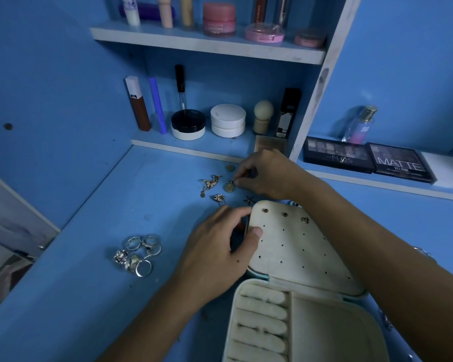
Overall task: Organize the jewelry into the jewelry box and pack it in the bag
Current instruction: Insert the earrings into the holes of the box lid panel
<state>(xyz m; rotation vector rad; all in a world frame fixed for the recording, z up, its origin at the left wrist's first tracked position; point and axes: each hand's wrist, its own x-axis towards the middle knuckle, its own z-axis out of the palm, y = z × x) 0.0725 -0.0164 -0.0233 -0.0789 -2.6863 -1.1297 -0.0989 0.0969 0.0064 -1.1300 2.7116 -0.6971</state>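
2 hands | L grips lid edge | R fingers pinch earring

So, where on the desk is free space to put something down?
Bare desk lies left of the rings, and between rings and earrings. It is crowded around the open jewelry box, where the left hand grips the flap and the right hand pinches an earring.

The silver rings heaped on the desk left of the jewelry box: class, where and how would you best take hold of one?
Take the outermost ring at the near edge of the heap of rings. It appears to lie almost flat with its band exposed. Come from above and pinch the band across its rim, probably with the left hand, which is nearer.
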